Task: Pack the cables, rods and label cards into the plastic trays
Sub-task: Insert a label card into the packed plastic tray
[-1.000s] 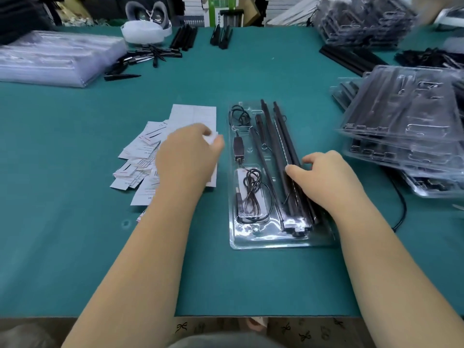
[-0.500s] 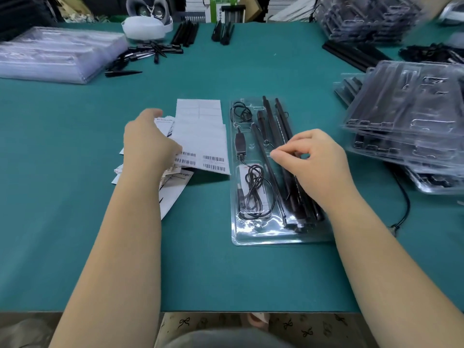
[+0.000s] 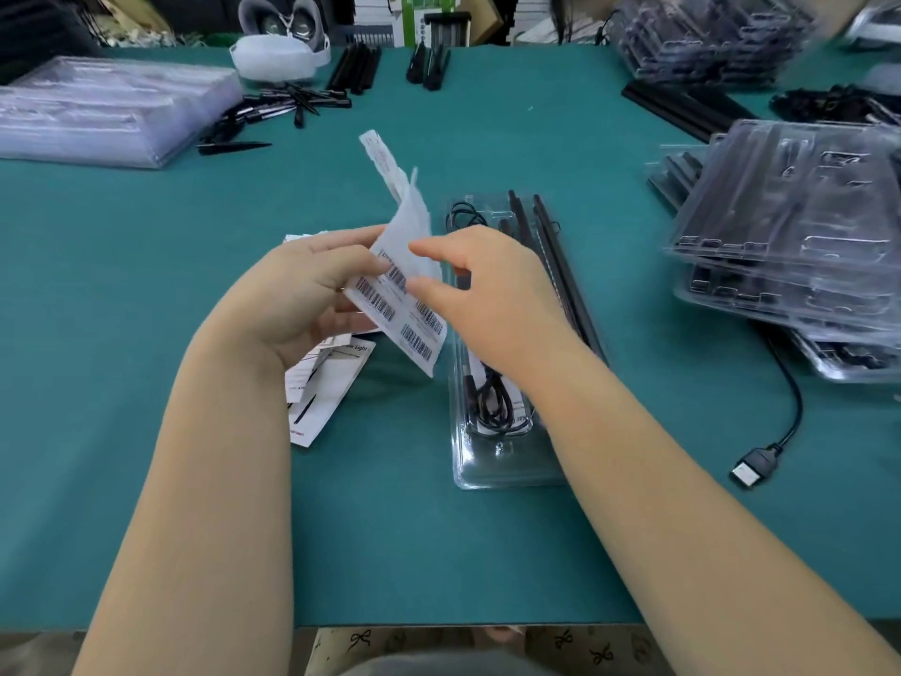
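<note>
left hand [image 3: 302,290] grips a barcode label sheet [image 3: 402,295], lifted off the table [image 3: 146,431] and tilted, top end curling up. right hand [image 3: 487,290] at the sheet's right edge, fingers loosely bent, thumb and forefinger near the paper; can't tell if it's pinching. clear plastic tray [image 3: 502,473] sits under the right forearm, holding a coiled cable [image 3: 492,407] and black rods [image 3: 560,265]. loose label cards [image 3: 317,397] lie on the table below the left hand. stacked trays [image 3: 799,236] at right, USB plug [image 3: 753,468] beside them
</note>
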Motion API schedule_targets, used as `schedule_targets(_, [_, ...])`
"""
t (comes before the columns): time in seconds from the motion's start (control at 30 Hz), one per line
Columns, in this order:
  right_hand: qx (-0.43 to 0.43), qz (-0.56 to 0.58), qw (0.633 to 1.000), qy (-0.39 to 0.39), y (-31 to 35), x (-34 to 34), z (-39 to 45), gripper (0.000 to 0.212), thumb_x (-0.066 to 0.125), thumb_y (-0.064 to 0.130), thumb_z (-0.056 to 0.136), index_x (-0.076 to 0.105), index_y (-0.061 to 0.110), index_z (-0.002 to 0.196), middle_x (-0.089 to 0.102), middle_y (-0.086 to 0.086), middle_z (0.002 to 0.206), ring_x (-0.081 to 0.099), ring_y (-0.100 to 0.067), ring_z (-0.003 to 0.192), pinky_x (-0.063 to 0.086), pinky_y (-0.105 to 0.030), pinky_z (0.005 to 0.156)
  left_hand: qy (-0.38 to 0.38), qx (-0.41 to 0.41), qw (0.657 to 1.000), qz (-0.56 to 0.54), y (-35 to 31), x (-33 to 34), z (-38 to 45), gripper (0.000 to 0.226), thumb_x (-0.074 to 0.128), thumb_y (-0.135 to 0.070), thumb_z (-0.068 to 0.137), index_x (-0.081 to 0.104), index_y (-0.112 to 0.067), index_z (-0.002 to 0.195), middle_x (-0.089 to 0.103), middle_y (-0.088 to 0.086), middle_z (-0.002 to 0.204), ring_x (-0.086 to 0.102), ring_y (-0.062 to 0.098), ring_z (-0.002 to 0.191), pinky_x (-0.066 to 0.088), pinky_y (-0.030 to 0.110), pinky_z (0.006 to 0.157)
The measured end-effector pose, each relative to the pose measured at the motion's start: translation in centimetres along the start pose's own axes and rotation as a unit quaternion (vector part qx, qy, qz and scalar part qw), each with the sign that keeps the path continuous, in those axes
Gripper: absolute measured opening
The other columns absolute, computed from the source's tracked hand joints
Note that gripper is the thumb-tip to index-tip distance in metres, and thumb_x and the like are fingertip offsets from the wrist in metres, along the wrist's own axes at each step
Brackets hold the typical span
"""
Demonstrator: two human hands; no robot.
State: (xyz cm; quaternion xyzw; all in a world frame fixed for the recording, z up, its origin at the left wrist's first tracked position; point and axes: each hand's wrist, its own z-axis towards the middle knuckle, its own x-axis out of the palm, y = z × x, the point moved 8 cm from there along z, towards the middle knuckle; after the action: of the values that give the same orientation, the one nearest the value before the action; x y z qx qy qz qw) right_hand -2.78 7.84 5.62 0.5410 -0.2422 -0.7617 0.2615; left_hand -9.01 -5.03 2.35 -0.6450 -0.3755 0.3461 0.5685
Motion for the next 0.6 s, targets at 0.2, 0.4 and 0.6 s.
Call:
schedule_targets(0.2, [-0.022, 0.07, 0.987, -0.146, -0.4, -1.5, -0.9, 0.024, 0.062, 0.024, 0.09, 0.07, 0.018, 0.112, 0.062, -0.001, 0.109, 0.056, -0.02, 0.101, 0.047, -0.039, 0.088, 0.052, 0.104, 0.993, -0.036, -1.8, 2.5, -0.4, 0.024, 0.064, -0.006, 0.078, 0.078, -0.016, 0.094, 0.074, 0.007, 0.095, 0.069, 0.019, 0.084, 0.055, 0.026, 0.074])
schedule_targets(0.4, [-0.049, 0.015, 0.973, -0.227, -0.8, -3.2, -1.5, 0.021, 0.069, 0.025, 0.084, 0.073, 0.015, 0.102, 0.061, -0.001, 0.097, 0.047, -0.015, 0.093, 0.032, -0.01, 0.082, 0.063, 0.085, 0.989, -0.1, -1.2, 4.1, 0.0, 0.024, 0.056, -0.001, 0.086, 0.075, -0.008, 0.098, 0.073, 0.01, 0.092, 0.069, 0.019, 0.08, 0.055, 0.026, 0.069])
schedule_targets(0.6, [-0.085, 0.005, 0.958, -0.274, -0.2, -4.3, -2.6, 0.022, 0.065, 0.011, 0.085, 0.073, 0.012, 0.106, 0.065, -0.006, 0.096, 0.053, -0.026, 0.092, 0.037, -0.017, 0.081, 0.066, 0.132, 0.984, -0.1, -1.9, 5.1, -0.4, 0.024, 0.065, -0.008, 0.075, 0.075, -0.01, 0.097, 0.074, 0.007, 0.093, 0.069, 0.017, 0.084, 0.053, 0.022, 0.074])
